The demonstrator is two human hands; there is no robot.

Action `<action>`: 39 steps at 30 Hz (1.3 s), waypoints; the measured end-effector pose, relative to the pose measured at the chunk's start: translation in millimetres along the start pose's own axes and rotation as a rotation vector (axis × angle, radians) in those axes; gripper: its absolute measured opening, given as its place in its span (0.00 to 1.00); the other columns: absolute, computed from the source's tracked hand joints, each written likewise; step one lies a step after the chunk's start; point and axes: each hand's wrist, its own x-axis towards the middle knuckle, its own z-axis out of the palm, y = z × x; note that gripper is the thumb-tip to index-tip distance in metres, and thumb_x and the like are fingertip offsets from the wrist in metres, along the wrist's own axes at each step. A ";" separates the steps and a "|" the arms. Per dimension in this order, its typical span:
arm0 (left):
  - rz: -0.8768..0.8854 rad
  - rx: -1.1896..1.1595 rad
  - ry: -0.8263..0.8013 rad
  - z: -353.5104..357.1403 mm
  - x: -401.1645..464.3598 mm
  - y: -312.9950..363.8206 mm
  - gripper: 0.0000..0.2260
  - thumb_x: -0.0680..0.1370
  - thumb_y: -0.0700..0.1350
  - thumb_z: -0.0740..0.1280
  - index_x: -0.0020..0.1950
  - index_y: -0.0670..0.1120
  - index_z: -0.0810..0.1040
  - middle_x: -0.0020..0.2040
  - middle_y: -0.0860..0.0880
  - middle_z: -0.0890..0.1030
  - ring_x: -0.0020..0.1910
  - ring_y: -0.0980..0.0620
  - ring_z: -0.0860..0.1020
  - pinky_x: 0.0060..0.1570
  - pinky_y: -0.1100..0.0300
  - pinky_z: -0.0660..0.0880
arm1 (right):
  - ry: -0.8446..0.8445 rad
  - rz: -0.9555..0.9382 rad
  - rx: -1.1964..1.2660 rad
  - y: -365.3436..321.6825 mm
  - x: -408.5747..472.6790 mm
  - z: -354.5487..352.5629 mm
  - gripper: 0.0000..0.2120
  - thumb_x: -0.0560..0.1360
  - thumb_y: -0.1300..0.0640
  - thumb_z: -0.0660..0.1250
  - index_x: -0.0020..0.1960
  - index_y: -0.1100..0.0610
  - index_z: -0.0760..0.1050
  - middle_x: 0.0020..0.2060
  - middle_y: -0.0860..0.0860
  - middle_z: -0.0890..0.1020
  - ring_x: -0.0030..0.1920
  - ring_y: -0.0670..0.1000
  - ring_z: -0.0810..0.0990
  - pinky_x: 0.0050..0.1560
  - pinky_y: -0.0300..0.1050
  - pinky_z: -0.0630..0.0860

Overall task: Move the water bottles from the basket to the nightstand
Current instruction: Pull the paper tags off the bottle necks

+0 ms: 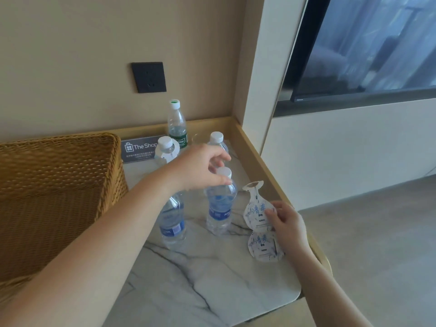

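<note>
Placing step: left hand (203, 167) pinches neck of blue-label bottle (220, 204) standing on nightstand (212, 279), near centre; grip possibly loosening (fingers hide neck). Right hand (286, 220) pinches paper tag (256, 210). Next: let go, return to basket (59, 197) at left

Beige wall (70, 55) behind, a dark socket plate (148, 77) set in it. White pillar (264, 90) at the corner. To its right a dark screen (368, 43) above a white panel (342, 147), reflections blurred across it. Grey floor (377, 244) lower right. Marble-veined tabletop (212, 279), white with grey lines, edged by a gold rim (254, 156). Light soft and even.
</note>
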 end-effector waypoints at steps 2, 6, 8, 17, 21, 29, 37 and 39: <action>0.039 0.065 0.045 6.4 -2.5 -0.5 0.17 0.68 0.49 0.77 0.55 0.51 0.80 0.47 0.57 0.80 0.45 0.60 0.79 0.47 0.61 0.76 | 0.048 -0.009 -0.098 12.2 -8.9 8.3 0.03 0.77 0.56 0.65 0.48 0.49 0.77 0.38 0.45 0.83 0.39 0.43 0.81 0.32 0.35 0.71; 0.073 0.078 0.115 13.6 -6.3 -3.1 0.11 0.70 0.44 0.75 0.50 0.51 0.81 0.44 0.55 0.81 0.42 0.59 0.78 0.46 0.60 0.76 | 0.087 0.049 -0.186 28.6 -20.3 21.0 0.07 0.78 0.58 0.64 0.54 0.56 0.77 0.44 0.50 0.82 0.46 0.50 0.81 0.38 0.37 0.72; 0.084 0.075 0.139 16.9 -7.7 -4.2 0.10 0.70 0.44 0.75 0.50 0.50 0.81 0.44 0.56 0.81 0.42 0.60 0.78 0.47 0.59 0.77 | 0.032 0.051 -0.341 34.9 -25.4 22.0 0.14 0.78 0.59 0.63 0.63 0.59 0.73 0.55 0.54 0.79 0.58 0.55 0.77 0.53 0.44 0.73; 0.093 0.043 0.232 28.4 -11.9 -9.2 0.12 0.71 0.43 0.75 0.53 0.51 0.81 0.44 0.59 0.79 0.46 0.59 0.78 0.50 0.58 0.77 | -0.308 -0.333 -0.890 70.2 -61.1 31.2 0.27 0.80 0.45 0.55 0.77 0.53 0.57 0.77 0.51 0.55 0.77 0.51 0.47 0.74 0.45 0.47; 0.074 0.058 0.262 30.6 -12.1 -9.4 0.13 0.71 0.43 0.75 0.55 0.51 0.81 0.45 0.57 0.80 0.47 0.57 0.78 0.48 0.63 0.74 | -0.265 -0.268 -0.922 77.2 -55.4 23.3 0.28 0.80 0.43 0.53 0.76 0.54 0.58 0.76 0.52 0.58 0.76 0.51 0.51 0.74 0.45 0.47; 0.046 0.105 0.270 32.4 -14.7 -5.9 0.15 0.73 0.44 0.72 0.59 0.50 0.80 0.51 0.51 0.82 0.51 0.52 0.79 0.54 0.51 0.76 | -0.213 -0.346 -0.766 59.6 -52.4 13.4 0.24 0.79 0.47 0.60 0.71 0.58 0.67 0.74 0.54 0.65 0.75 0.53 0.57 0.73 0.44 0.54; 0.108 0.138 0.459 -6.3 -40.6 -8.7 0.21 0.74 0.50 0.71 0.66 0.55 0.73 0.59 0.56 0.77 0.54 0.60 0.76 0.55 0.59 0.73 | -0.095 -0.551 -0.463 -44.6 -27.2 3.8 0.15 0.77 0.52 0.66 0.62 0.54 0.76 0.64 0.49 0.74 0.63 0.50 0.72 0.59 0.38 0.65; 0.049 0.137 0.554 -24.5 -52.8 -20.4 0.21 0.74 0.49 0.72 0.67 0.53 0.73 0.58 0.54 0.78 0.55 0.58 0.77 0.56 0.58 0.74 | -0.117 -0.581 -0.385 -73.1 -16.1 7.0 0.13 0.77 0.53 0.65 0.61 0.53 0.76 0.62 0.48 0.74 0.57 0.44 0.73 0.56 0.34 0.65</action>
